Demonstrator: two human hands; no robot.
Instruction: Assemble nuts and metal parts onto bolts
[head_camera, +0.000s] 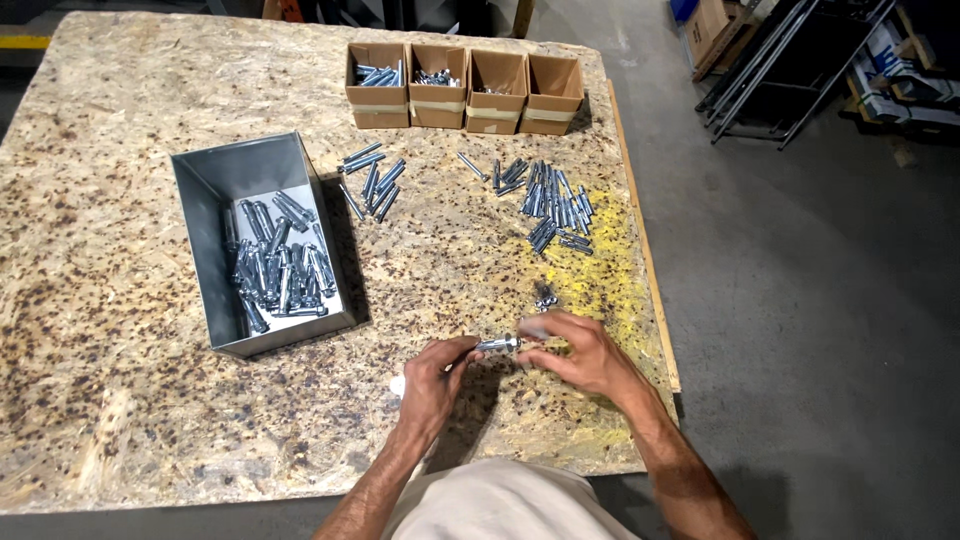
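Note:
Both my hands hold one silver anchor bolt (498, 345) just above the chipboard table (120, 160), near its front edge. My left hand (432, 382) pinches the bolt's left end. My right hand (580, 352) grips the right end with thumb and fingertips. A small cluster of loose metal parts (545, 296) lies just beyond my right hand.
A grey metal bin (215, 185) with several bolts stands at the left. Two loose piles of bolts (372, 180) (555, 205) lie mid-table. A row of small cardboard boxes (465, 90) lines the far edge. Beside the table's right edge is concrete floor with metal racks (790, 70).

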